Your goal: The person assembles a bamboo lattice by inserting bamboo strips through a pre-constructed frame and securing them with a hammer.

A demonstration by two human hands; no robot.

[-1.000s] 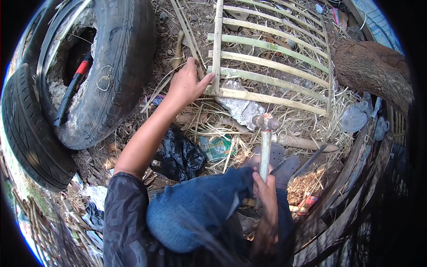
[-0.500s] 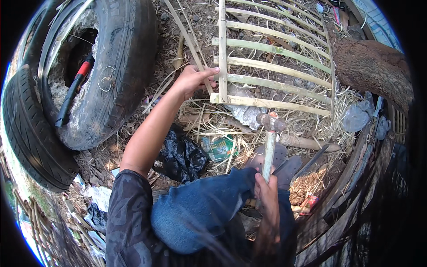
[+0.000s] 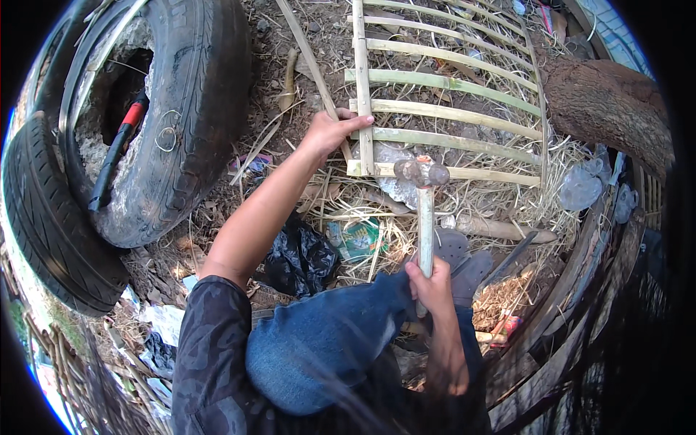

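A slatted bamboo frame (image 3: 453,108) lies on the ground ahead of me, its pale strips crossing a side rail. My left hand (image 3: 332,133) is closed on that near-left rail, thumb on top; its other fingers are partly hidden. A loose bamboo strip (image 3: 308,58) passes by the same hand. Gripped around its pale handle, a hammer (image 3: 425,225) is in my right hand (image 3: 433,285). The rusty hammer head hides part of the frame's nearest slat, to the right of the rail. Under that corner sits a grey stone (image 3: 395,190).
Old tires (image 3: 181,116) stand at left, one holding a black-and-red tool (image 3: 119,148). A black plastic bag (image 3: 299,255) and green wrapper (image 3: 355,238) lie near my knee. At right are a thick tree trunk (image 3: 605,105) and clear plastic (image 3: 578,190).
The hammer has moved forward and slightly left, its head now over the nearest slat. My left hand has shifted right, its thumb now across the rail.
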